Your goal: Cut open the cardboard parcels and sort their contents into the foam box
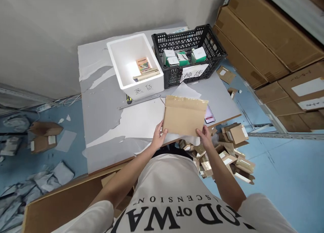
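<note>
Hands: I see the left hand (159, 135) and right hand (204, 135) gripping a flat cardboard package (186, 118) between them, thumbs at its near corners, fingers curled at the sides.
Package: held over the near edge of the table (97, 125), shiny tape along its far edge.
Tabletop: grey, streaked with torn white patches (141, 120); a yellow-and-black cutter (129, 99) lies beside the white foam box (152, 89).
Containers: the foam box holds books (146, 75); just beside it, a black crate (173, 78) holds green-and-white boxes (199, 54).
Room: I look out on a pale wall (63, 20) behind the table, blue floor (291, 165), large cartons (275, 27) stacked at right, and used boxes (238, 135) heaped by the table's near right corner.
</note>
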{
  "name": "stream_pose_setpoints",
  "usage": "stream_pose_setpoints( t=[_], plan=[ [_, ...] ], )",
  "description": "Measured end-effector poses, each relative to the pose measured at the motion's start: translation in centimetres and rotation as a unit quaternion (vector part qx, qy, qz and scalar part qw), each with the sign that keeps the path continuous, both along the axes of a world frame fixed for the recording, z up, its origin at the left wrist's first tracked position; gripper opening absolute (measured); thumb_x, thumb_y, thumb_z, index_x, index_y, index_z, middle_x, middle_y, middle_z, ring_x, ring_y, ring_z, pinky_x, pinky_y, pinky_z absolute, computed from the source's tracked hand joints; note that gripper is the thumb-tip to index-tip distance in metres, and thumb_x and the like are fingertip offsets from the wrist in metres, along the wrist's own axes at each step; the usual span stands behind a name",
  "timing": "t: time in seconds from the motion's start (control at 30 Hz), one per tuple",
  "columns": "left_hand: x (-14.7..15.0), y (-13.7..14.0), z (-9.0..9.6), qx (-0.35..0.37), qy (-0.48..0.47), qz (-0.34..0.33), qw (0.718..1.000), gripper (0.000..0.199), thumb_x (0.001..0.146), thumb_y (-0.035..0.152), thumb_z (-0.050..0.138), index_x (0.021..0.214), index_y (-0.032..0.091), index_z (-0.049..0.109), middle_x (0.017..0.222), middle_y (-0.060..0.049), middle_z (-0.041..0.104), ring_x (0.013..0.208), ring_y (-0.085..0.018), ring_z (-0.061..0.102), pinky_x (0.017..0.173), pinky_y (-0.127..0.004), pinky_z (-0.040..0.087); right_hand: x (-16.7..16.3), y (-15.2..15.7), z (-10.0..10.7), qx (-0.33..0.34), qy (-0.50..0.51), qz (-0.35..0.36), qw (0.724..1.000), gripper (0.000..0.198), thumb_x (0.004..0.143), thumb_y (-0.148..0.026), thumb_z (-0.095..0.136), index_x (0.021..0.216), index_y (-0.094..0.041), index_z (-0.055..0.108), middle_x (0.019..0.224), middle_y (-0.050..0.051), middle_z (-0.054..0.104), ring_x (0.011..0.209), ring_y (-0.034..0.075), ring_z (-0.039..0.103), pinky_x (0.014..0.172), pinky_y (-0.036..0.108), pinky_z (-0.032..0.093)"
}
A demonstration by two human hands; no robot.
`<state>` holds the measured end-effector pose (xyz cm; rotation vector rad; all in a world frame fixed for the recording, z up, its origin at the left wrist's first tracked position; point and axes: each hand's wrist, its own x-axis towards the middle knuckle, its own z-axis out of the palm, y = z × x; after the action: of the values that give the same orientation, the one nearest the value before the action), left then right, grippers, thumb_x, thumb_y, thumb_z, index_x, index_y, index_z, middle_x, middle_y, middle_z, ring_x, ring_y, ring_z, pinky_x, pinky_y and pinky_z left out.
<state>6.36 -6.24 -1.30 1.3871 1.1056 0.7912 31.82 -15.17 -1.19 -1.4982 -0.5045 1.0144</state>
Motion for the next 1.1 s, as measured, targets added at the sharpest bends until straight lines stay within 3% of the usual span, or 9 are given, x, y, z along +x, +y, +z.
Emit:
stream_pose_setpoints(
  t=[0.1, 0.2, 0.4, 0.5, 0.6, 0.7, 0.83, 0.93, 1.1],
  plan=[
    [3.0, -1.3, 2.5, 0.073, 0.003, -0.077, 0.994, 0.061, 0.089, 0.046, 0.051, 0.145, 0.027, 0.033, 0.144, -0.012, 0.040, 0.132, -0.025, 0.039, 0.100, -0.041, 0.044, 1.9, -5.8, 2.0, -0.004, -0.051, -0.091, 0.995, 0.046, 0.067, -0.040, 0.074, 0.106, -0.022, 0.056, 0.106, 0.004, 0.066, 0.099, 0.021, 0.060, 0.088, 0.037, 0.047],
    [7.5, -3.4, 2.8, 0.077, -0.021, -0.220, 0.972, 0.060, 0.090, 0.043, 0.049, 0.144, 0.024, 0.034, 0.144, -0.012, 0.041, 0.132, -0.024, 0.041, 0.105, -0.041, 0.041, 3.7, -13.6, 1.8, -0.039, -0.089, -0.231, 0.968, 0.043, 0.067, -0.038, 0.072, 0.104, -0.021, 0.058, 0.099, 0.002, 0.065, 0.094, 0.018, 0.059, 0.085, 0.034, 0.047],
    [15.8, -9.1, -1.6, -0.079, 0.106, -0.540, 0.831, 0.070, 0.087, 0.049, 0.050, 0.146, 0.017, 0.032, 0.146, -0.013, 0.042, 0.132, -0.026, 0.044, 0.109, -0.039, 0.036, 2.8, -27.2, -3.0, -0.130, -0.030, -0.426, 0.895, 0.036, 0.064, -0.037, 0.064, 0.097, -0.023, 0.056, 0.088, -0.003, 0.061, 0.076, 0.013, 0.057, 0.065, 0.026, 0.046],
    [17.8, -11.5, -3.2, -0.115, 0.156, -0.608, 0.770, 0.075, 0.086, 0.054, 0.049, 0.147, 0.015, 0.028, 0.149, -0.013, 0.037, 0.135, -0.028, 0.041, 0.110, -0.038, 0.034, 0.9, -30.9, -5.3, -0.187, -0.015, -0.479, 0.858, 0.034, 0.063, -0.037, 0.061, 0.093, -0.024, 0.054, 0.083, -0.004, 0.058, 0.070, 0.011, 0.055, 0.060, 0.023, 0.043],
    [18.2, -12.7, -3.6, -0.097, 0.149, -0.644, 0.744, 0.077, 0.088, 0.055, 0.046, 0.148, 0.012, 0.025, 0.151, -0.014, 0.030, 0.138, -0.027, 0.035, 0.113, -0.037, 0.029, -0.5, -32.7, -6.8, -0.228, -0.045, -0.507, 0.830, 0.035, 0.067, -0.042, 0.058, 0.098, -0.025, 0.053, 0.090, -0.003, 0.058, 0.076, 0.012, 0.057, 0.061, 0.024, 0.044],
    [17.6, -12.4, -3.3, -0.076, 0.136, -0.651, 0.743, 0.075, 0.089, 0.050, 0.047, 0.148, 0.010, 0.025, 0.153, -0.014, 0.025, 0.142, -0.024, 0.027, 0.116, -0.034, 0.021, -0.9, -32.5, -7.4, -0.247, -0.093, -0.500, 0.825, 0.042, 0.073, -0.048, 0.053, 0.108, -0.026, 0.053, 0.110, 0.002, 0.058, 0.095, 0.017, 0.058, 0.072, 0.031, 0.048],
    [15.8, -10.0, -2.7, -0.055, 0.125, -0.616, 0.776, 0.077, 0.088, 0.054, 0.045, 0.149, 0.012, 0.023, 0.155, -0.010, 0.023, 0.143, -0.024, 0.024, 0.118, -0.035, 0.020, 0.7, -27.8, -7.0, -0.188, -0.159, -0.418, 0.874, 0.057, 0.075, -0.052, 0.055, 0.121, -0.018, 0.050, 0.127, 0.012, 0.054, 0.116, 0.027, 0.054, 0.093, 0.045, 0.045],
    [13.5, -7.3, -2.0, -0.022, 0.093, -0.525, 0.846, 0.080, 0.087, 0.058, 0.047, 0.149, 0.012, 0.023, 0.155, -0.010, 0.025, 0.142, -0.024, 0.027, 0.118, -0.037, 0.022, 2.2, -20.8, -5.8, -0.111, -0.204, -0.300, 0.925, 0.061, 0.078, -0.051, 0.056, 0.126, -0.014, 0.049, 0.135, 0.016, 0.051, 0.128, 0.029, 0.046, 0.107, 0.049, 0.034],
    [7.2, -2.6, -0.9, 0.041, 0.037, -0.270, 0.961, 0.078, 0.087, 0.059, 0.044, 0.149, 0.015, 0.024, 0.155, -0.011, 0.025, 0.143, -0.022, 0.024, 0.119, -0.036, 0.019, 1.9, -6.5, -3.6, 0.025, -0.183, -0.067, 0.980, 0.069, 0.077, -0.055, 0.060, 0.132, -0.015, 0.046, 0.143, 0.018, 0.043, 0.136, 0.028, 0.037, 0.113, 0.049, 0.026]
  ],
)
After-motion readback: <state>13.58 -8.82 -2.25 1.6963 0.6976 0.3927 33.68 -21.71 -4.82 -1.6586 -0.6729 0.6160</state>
